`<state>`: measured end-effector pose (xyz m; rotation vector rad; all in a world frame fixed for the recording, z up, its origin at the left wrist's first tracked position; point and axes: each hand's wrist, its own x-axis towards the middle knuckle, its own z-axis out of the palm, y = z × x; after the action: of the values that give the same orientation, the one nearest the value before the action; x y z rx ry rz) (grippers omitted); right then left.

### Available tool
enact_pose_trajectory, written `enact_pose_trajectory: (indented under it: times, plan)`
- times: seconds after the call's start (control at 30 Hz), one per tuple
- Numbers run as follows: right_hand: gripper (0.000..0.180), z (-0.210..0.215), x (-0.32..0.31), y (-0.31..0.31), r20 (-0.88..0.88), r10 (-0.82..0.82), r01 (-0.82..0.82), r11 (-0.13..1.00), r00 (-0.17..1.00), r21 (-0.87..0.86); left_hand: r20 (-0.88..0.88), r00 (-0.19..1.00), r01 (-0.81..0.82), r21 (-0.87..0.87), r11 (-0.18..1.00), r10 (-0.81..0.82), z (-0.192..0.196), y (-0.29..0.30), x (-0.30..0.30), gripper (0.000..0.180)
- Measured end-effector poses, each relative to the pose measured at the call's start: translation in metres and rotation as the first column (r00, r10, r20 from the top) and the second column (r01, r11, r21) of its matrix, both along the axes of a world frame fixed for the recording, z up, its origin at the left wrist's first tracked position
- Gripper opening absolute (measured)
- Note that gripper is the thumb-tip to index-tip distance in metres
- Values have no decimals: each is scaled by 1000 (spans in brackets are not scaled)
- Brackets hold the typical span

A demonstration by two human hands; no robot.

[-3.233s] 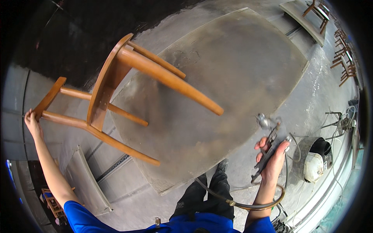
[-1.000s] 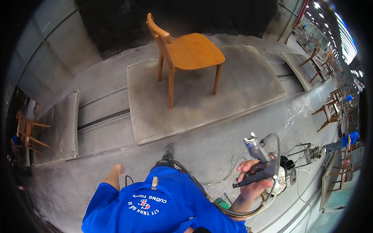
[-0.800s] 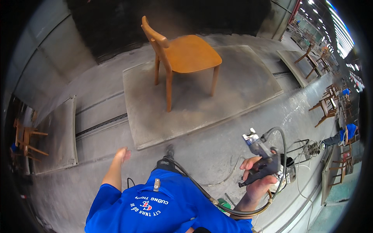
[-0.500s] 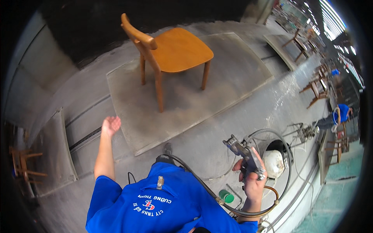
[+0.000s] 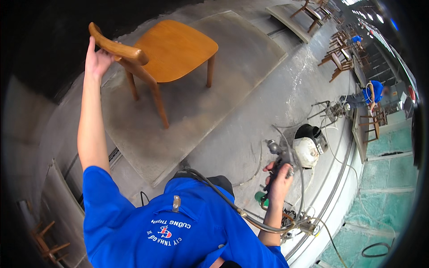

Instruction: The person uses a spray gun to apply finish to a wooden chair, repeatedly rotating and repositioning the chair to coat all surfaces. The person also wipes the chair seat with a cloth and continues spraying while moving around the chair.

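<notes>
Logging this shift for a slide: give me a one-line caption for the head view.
Left hand grips the wooden chair by its backrest; right hand holds a spray gun.

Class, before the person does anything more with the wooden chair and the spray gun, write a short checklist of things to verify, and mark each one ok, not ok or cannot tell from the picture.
1. Left hand has hold of the chair at its backrest: ok, fingers are on the top rail.
2. Chair upright on the grey platform, legs down: ok.
3. Right hand grips the spray gun: ok, fingers wrap the handle.
4. Gun nozzle aimed at the chair: not ok, the gun is held low, off to the side.
5. Hose free of snags: cannot tell, it runs across the body into a tangle on the floor.
6. Trigger pressed or released: cannot tell.
</notes>
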<state>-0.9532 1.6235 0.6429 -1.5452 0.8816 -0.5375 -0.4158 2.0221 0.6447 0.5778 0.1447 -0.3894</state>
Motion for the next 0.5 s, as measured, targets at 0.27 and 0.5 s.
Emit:
enact_pose_trajectory:
  times: [0.27, 0.5]
  plan:
    - [57, -30, -3, -2, -42, -52, 60, 978, 998, 201, -55, 926, -358, 191, 914, 375, 3, -30, 5, 70]
    - [63, -13, -20, -49, 38, -117, 104, 965, 992, 241, 50, 696, -714, 154, 683, 717, 19, -126, -123, 51]
